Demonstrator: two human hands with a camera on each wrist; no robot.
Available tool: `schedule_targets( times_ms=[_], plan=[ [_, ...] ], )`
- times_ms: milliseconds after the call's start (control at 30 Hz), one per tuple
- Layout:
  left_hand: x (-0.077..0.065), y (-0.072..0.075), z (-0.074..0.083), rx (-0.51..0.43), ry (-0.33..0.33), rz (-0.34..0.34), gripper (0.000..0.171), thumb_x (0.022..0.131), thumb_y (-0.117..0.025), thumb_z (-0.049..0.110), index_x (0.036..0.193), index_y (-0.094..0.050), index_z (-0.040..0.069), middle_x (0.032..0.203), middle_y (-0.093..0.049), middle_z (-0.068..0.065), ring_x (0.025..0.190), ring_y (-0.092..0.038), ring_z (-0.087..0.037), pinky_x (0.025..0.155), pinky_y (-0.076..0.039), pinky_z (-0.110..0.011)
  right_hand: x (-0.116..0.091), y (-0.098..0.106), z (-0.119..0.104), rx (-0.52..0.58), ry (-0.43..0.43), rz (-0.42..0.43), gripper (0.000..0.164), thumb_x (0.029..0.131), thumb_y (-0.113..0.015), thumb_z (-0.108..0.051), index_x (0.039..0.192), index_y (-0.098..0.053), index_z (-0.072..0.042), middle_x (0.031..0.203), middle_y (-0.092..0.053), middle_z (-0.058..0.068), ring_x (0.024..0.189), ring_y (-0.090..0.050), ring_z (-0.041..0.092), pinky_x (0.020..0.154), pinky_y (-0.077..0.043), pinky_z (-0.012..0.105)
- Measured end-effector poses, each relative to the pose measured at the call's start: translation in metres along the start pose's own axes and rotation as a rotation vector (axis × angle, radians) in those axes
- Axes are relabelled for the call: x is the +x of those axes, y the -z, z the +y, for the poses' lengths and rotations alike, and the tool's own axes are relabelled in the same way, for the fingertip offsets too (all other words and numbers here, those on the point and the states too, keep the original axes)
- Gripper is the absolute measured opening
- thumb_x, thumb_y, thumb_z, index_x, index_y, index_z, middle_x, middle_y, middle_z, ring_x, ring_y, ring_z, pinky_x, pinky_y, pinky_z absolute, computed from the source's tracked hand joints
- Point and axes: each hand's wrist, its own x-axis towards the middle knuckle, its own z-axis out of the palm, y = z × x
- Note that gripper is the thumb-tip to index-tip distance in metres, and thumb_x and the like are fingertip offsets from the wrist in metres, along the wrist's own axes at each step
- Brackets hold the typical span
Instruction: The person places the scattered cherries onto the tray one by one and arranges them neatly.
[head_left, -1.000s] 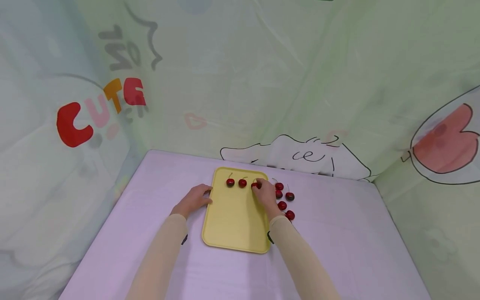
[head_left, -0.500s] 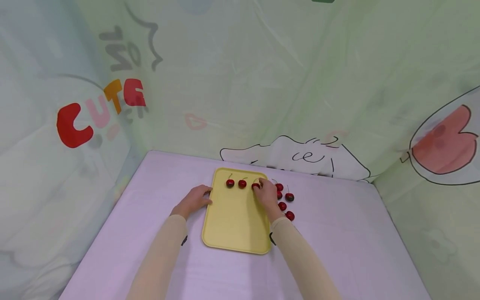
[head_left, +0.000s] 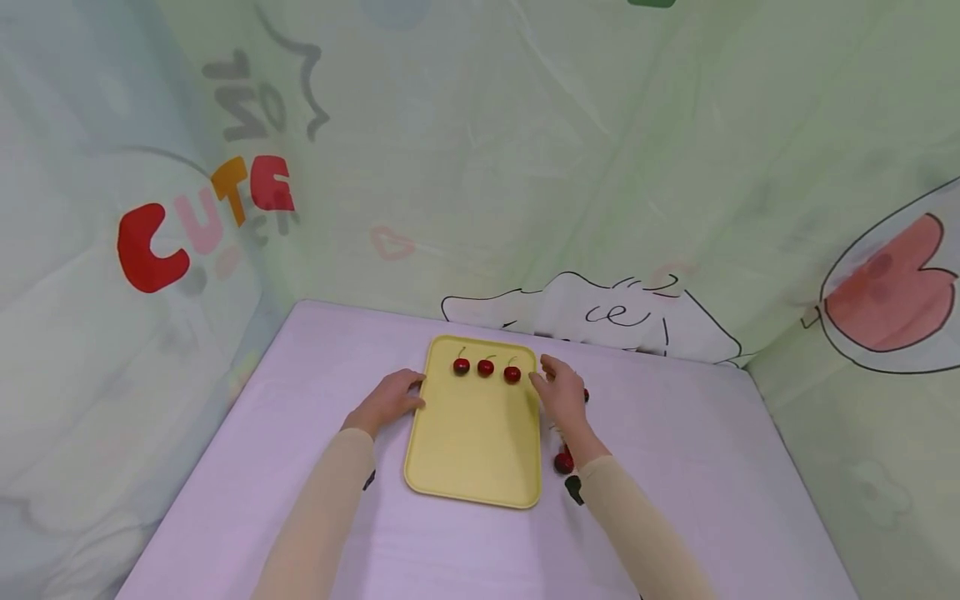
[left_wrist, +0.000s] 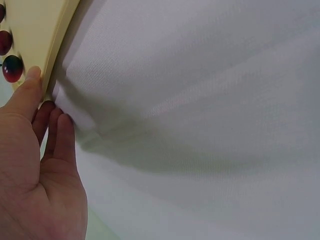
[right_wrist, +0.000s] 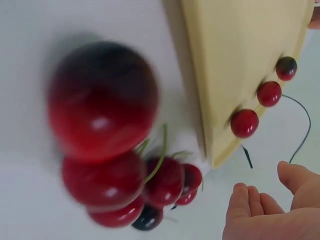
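Observation:
A yellow tray [head_left: 472, 442] lies on the table, with three red cherries [head_left: 486, 367] in a row near its far end, stems pointing away. My left hand [head_left: 390, 398] holds the tray's left edge. In the left wrist view the thumb [left_wrist: 33, 75] lies on the rim and the fingers are against the outer side. Past the tray's right edge hovers my right hand [head_left: 562, 396], fingers loosely bent and nothing in them. Several loose cherries [right_wrist: 102, 100] cluster beside the tray in the right wrist view; in the head view the right hand and forearm hide most of them.
A pale lilac cloth covers the table [head_left: 712, 467]. Printed fabric [head_left: 480, 167] hangs as walls at the back and both sides. The loose cherries [head_left: 564, 462] lie close to the tray's right edge.
My right hand has let go of the third cherry, which stands on the tray, and has moved right over the loose cherries. The left hand keeps its place at the tray edge.

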Motion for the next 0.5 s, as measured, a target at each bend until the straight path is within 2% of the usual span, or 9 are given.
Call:
schedule_targets(
  times_ms=[100,367,500],
  plan=[
    [0.001,0.000,0.000,0.001,0.004,-0.001,0.052,0.092,-0.069,0.015,0.139,-0.051,-0.002,0.138,-0.053,-0.016,0.131,-0.046,-0.031,0.113,-0.036,-0.042,-0.005,0.009,0.010,-0.003,-0.032,0.014,0.050,0.095,-0.064,-0.018,0.140,-0.050,0.001,0.136,-0.056,0.019,0.124,-0.054,0.032,0.104,-0.046,0.042],
    [0.002,-0.002,0.000,0.008,0.006,-0.006,0.053,0.093,-0.069,0.016,0.139,-0.050,-0.001,0.138,-0.053,-0.016,0.132,-0.046,-0.031,0.112,-0.036,-0.042,-0.023,0.033,0.029,0.019,-0.102,0.015,0.054,0.097,-0.062,-0.022,0.144,-0.046,-0.003,0.144,-0.049,0.018,0.130,-0.048,0.034,0.106,-0.044,0.044],
    [0.001,-0.001,0.000,0.009,0.016,-0.010,0.053,0.093,-0.068,0.015,0.139,-0.050,-0.001,0.139,-0.053,-0.016,0.132,-0.046,-0.031,0.113,-0.036,-0.042,-0.031,0.043,0.040,-0.015,-0.115,0.049,0.053,0.097,-0.063,-0.023,0.143,-0.048,-0.003,0.141,-0.052,0.017,0.128,-0.050,0.033,0.100,-0.049,0.046]
  ],
)
